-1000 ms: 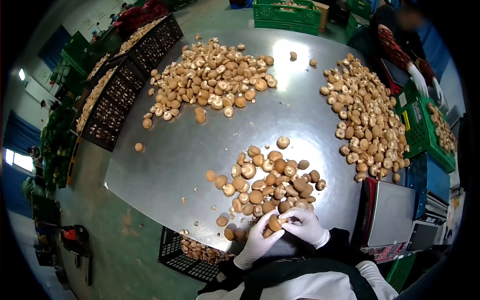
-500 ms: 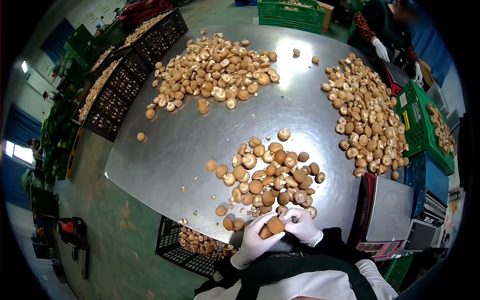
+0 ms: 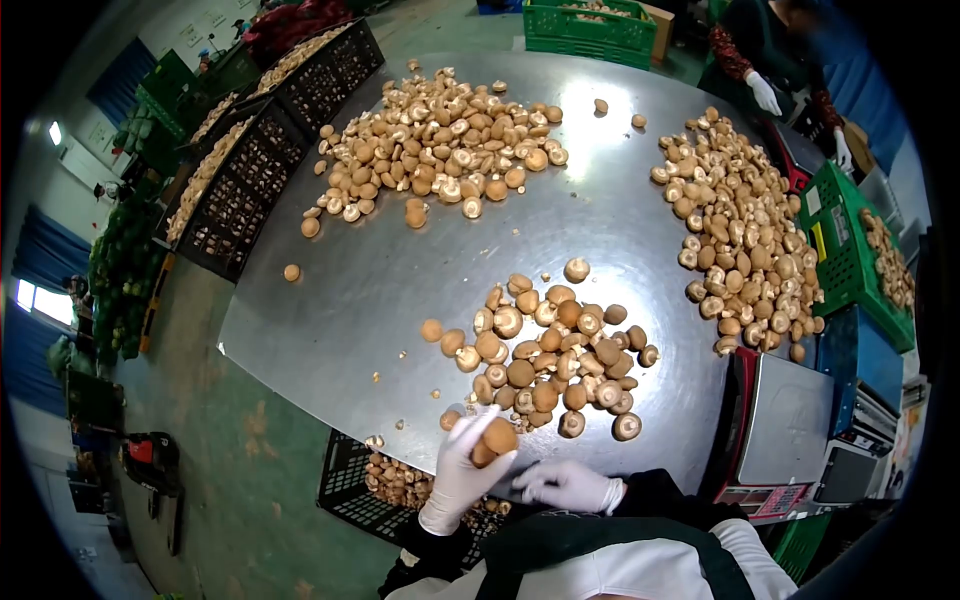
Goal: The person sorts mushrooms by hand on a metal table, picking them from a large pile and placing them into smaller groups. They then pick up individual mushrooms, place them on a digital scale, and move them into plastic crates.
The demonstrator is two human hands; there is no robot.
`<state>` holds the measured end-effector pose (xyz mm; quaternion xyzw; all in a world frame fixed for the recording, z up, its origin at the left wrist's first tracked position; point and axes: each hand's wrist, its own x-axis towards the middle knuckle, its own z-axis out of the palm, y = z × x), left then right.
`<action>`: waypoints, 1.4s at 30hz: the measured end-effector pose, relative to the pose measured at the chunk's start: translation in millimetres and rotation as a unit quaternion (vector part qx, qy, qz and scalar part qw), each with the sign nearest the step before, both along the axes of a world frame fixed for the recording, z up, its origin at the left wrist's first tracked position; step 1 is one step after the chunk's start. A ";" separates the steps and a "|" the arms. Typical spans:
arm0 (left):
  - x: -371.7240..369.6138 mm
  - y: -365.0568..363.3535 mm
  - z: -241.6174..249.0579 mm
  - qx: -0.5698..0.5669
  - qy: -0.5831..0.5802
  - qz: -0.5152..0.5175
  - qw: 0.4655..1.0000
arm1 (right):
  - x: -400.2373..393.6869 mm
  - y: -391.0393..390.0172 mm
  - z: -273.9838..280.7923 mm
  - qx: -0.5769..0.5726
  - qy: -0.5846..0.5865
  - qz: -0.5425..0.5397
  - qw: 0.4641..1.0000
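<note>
My left hand, in a white glove, grips a brown mushroom at the near edge of the steel table. It is just above the black crate of mushrooms below the table edge. My right hand, also gloved, lies flat with fingers spread by the table's near edge and holds nothing. The nearest pile of mushrooms lies just beyond both hands.
A big mushroom pile lies at the far left and another along the right. Black crates line the left edge. A scale stands at the right, green crates beyond. Another person's gloved hand works at the far right.
My left hand has carried the mushroom left, away from my right hand, toward the black crate. My right hand has let go and flattened near the table edge.
</note>
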<state>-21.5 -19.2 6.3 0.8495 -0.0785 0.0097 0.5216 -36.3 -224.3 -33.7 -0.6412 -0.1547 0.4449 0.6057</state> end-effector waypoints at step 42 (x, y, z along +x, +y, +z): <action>136.6 6.4 -103.4 0.356 0.011 0.061 0.932 | 234.3 73.5 -17.6 -0.460 -0.481 0.170 0.727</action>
